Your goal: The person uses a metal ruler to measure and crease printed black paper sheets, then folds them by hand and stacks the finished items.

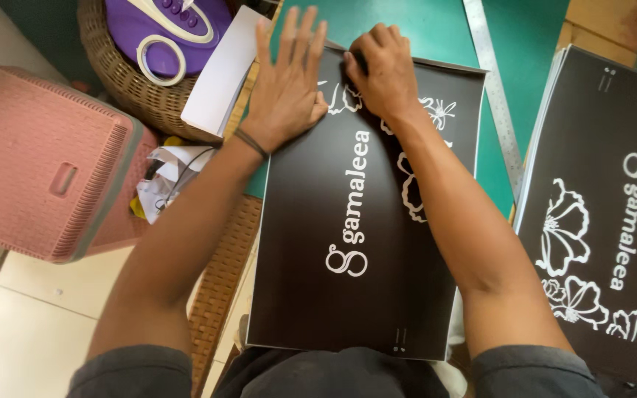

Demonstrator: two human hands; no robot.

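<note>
A dark brown printed sheet [333, 206] with white flower outlines and lettering lies in front of me on a green cutting mat [422, 29]. My left hand [285, 77] rests flat on the sheet's far left corner, fingers spread. My right hand [381, 70] is curled, its fingertips pressing down on the sheet's far edge beside the left hand. Neither hand holds a tool.
A stack of like dark printed sheets [606, 206] lies at right. A metal ruler [495, 96] runs along the mat. At left stand a wicker basket [123, 81] with a purple iron [171, 26], white paper [219, 74], and a pink plastic stool [35, 162].
</note>
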